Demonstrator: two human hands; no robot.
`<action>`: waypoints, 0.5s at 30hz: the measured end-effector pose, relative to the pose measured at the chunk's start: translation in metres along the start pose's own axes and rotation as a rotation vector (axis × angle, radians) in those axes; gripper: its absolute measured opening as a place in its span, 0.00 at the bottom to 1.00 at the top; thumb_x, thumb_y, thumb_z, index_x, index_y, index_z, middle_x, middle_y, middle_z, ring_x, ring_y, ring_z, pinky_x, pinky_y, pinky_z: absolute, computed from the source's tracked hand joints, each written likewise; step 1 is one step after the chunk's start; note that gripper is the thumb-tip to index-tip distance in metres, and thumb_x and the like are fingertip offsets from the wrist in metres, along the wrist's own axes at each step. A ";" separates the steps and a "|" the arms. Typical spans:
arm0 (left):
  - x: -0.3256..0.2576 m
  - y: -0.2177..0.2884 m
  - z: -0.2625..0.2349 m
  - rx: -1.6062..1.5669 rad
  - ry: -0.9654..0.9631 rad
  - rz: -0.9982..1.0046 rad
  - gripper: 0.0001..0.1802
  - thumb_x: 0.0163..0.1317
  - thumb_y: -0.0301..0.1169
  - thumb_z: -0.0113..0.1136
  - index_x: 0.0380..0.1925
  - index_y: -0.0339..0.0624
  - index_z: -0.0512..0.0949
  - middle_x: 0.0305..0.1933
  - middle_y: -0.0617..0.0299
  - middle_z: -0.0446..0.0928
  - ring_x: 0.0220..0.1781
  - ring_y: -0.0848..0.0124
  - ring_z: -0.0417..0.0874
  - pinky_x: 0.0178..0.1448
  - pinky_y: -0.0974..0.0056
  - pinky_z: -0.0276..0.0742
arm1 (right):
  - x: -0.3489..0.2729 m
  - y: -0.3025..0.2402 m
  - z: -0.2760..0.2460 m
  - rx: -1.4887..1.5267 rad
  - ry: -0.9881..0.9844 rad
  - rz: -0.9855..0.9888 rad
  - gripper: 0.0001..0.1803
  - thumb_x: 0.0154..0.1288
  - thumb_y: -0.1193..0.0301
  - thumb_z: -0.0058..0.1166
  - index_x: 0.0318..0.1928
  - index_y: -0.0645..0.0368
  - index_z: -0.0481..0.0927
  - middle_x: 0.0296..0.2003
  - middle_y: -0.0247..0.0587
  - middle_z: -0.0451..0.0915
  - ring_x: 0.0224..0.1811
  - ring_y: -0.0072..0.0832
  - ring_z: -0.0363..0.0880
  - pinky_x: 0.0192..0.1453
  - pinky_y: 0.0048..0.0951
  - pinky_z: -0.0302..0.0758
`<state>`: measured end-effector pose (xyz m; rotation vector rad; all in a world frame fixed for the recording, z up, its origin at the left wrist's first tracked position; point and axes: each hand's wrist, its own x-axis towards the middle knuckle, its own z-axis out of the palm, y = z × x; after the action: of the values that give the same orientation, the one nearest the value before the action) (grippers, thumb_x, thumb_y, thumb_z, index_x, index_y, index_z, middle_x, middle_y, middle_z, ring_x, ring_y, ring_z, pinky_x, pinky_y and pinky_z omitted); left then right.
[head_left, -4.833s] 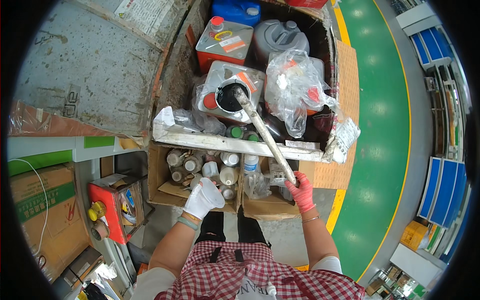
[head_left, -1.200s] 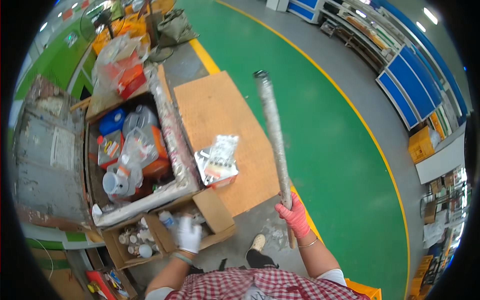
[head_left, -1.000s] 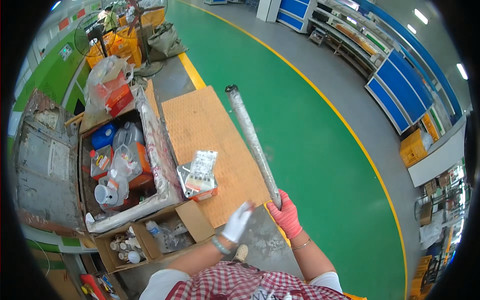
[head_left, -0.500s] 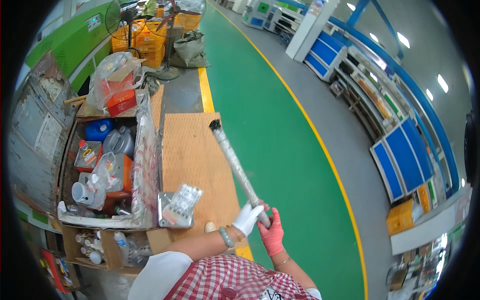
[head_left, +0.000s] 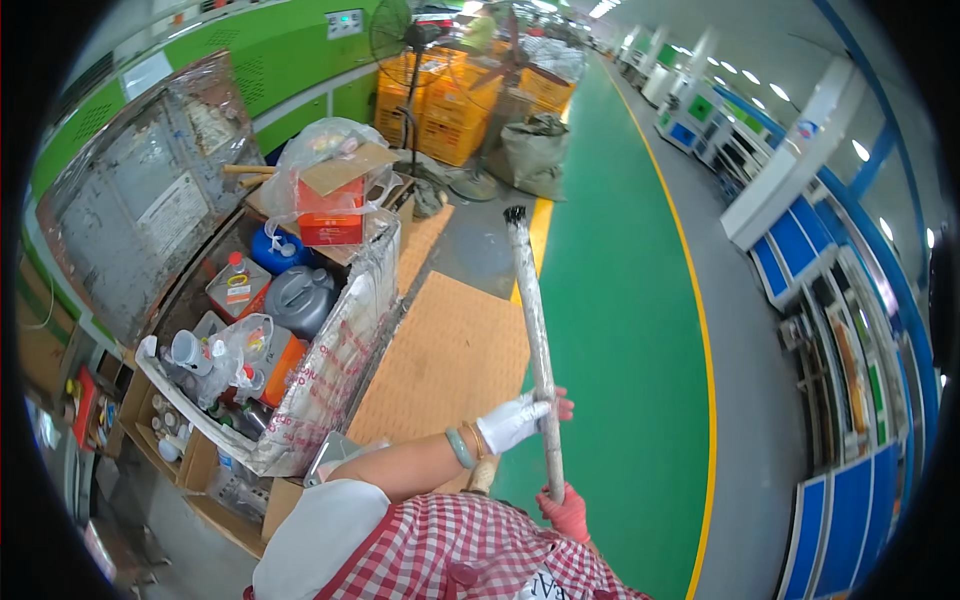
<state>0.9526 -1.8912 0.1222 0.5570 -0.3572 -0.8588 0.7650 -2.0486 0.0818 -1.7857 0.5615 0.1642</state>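
Note:
A long whitish pole (head_left: 538,330) with a ragged black tip slants up in front of me, nearly upright in the picture. My left hand (head_left: 515,422), in a white glove with bare fingertips, is wrapped round its lower half; the fingertips show past the pole's right side. Close to my apron, my right hand (head_left: 566,512) in a pink glove grips the bottom end. Left of the pole stands an open-topped box (head_left: 330,385) with a worn, plastic-covered wall. Inside it are a grey jug (head_left: 300,300), a blue container (head_left: 280,250) and a red-capped can (head_left: 238,287).
An orange-brown board (head_left: 450,335) lies on the floor beside the box. A red carton (head_left: 332,212) in clear plastic rests at the box's far end. Farther off are a fan (head_left: 412,40), yellow crates (head_left: 445,110) and a sack (head_left: 535,158). A green walkway (head_left: 620,330) runs ahead.
My right hand has slid down to the pole's bottom end, apart from the left. The pole stands steeper, and the whole view has turned, shifting the box and walkway.

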 end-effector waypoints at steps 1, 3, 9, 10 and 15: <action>0.019 0.007 -0.017 0.012 0.053 0.032 0.20 0.66 0.34 0.48 0.57 0.45 0.64 0.57 0.55 0.69 0.59 0.61 0.70 0.63 0.55 0.64 | 0.032 -0.007 -0.007 -0.003 -0.008 -0.052 0.12 0.55 0.72 0.60 0.38 0.60 0.73 0.21 0.30 0.74 0.19 0.15 0.69 0.22 0.17 0.68; 0.060 0.023 -0.049 0.010 0.216 0.083 0.19 0.65 0.38 0.50 0.55 0.49 0.65 0.56 0.59 0.70 0.58 0.63 0.71 0.57 0.57 0.69 | 0.092 -0.027 -0.028 0.014 -0.025 -0.143 0.10 0.54 0.72 0.61 0.34 0.61 0.73 0.20 0.30 0.74 0.19 0.14 0.69 0.21 0.18 0.67; 0.073 0.062 -0.182 -0.397 0.616 0.351 0.17 0.65 0.37 0.50 0.52 0.50 0.67 0.51 0.61 0.72 0.54 0.65 0.74 0.51 0.55 0.72 | 0.226 -0.096 -0.055 0.031 -0.158 -0.203 0.11 0.53 0.74 0.60 0.35 0.60 0.72 0.21 0.30 0.72 0.19 0.15 0.68 0.21 0.18 0.67; 0.074 0.073 -0.178 -0.173 0.798 0.426 0.15 0.63 0.39 0.51 0.48 0.49 0.69 0.47 0.62 0.73 0.50 0.68 0.74 0.47 0.58 0.71 | 0.244 -0.109 -0.057 0.020 -0.156 -0.195 0.11 0.53 0.75 0.59 0.35 0.60 0.72 0.22 0.30 0.72 0.20 0.16 0.69 0.21 0.18 0.68; 0.053 0.148 -0.250 -0.151 1.089 0.775 0.20 0.61 0.46 0.50 0.46 0.47 0.70 0.45 0.62 0.73 0.49 0.67 0.74 0.49 0.58 0.68 | 0.311 -0.165 -0.035 0.085 -0.190 -0.267 0.11 0.53 0.73 0.61 0.34 0.60 0.73 0.19 0.29 0.71 0.17 0.14 0.67 0.20 0.17 0.64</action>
<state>1.2023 -1.7766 0.0137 0.6011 0.4776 0.2248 1.1046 -2.1402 0.1136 -1.7213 0.1884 0.1218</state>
